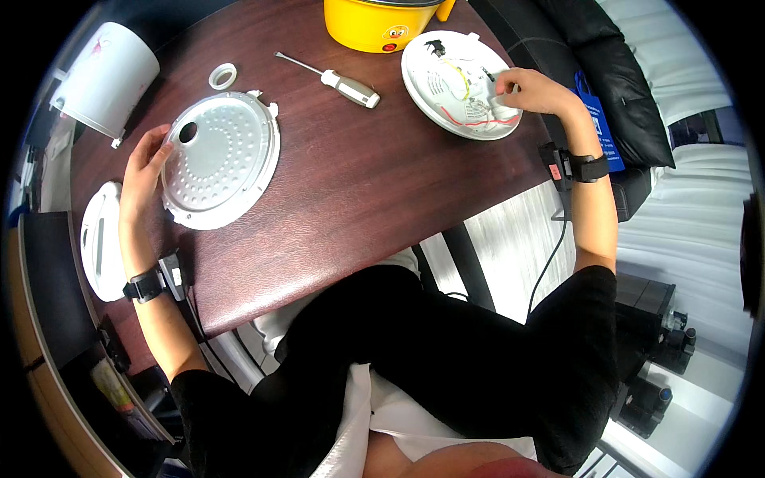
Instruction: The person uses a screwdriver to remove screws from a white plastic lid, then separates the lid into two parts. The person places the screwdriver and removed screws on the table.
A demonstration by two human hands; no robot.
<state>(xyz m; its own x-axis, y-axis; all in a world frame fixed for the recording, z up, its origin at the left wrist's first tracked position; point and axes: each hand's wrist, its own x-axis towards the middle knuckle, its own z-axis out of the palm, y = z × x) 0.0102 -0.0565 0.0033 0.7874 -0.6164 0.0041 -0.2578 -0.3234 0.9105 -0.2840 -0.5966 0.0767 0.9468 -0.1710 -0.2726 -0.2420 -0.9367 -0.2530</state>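
Note:
At the left of the table lies a round lid part [215, 159] with a grey dimpled face, a dark round hole and a white rim. My left hand [146, 159] holds its left edge, thumb on top and fingers at the outer side. Over at the far right rests a shallow white round shell [430, 92], its inside facing up with red and yellow wires. My right hand [532, 90] reaches over its right side with fingers bent and pressed together; what they pinch inside the shell is hidden. A flat-tip screwdriver [349, 88] lies between the two parts.
A white ring [223, 76] lies behind the lid part. White housing [111, 76] stands far left, and a white oval part [103, 239] lies beside my left forearm. A yellow pot [374, 24] stands at the back. The table's front edge [382, 255] runs before my lap.

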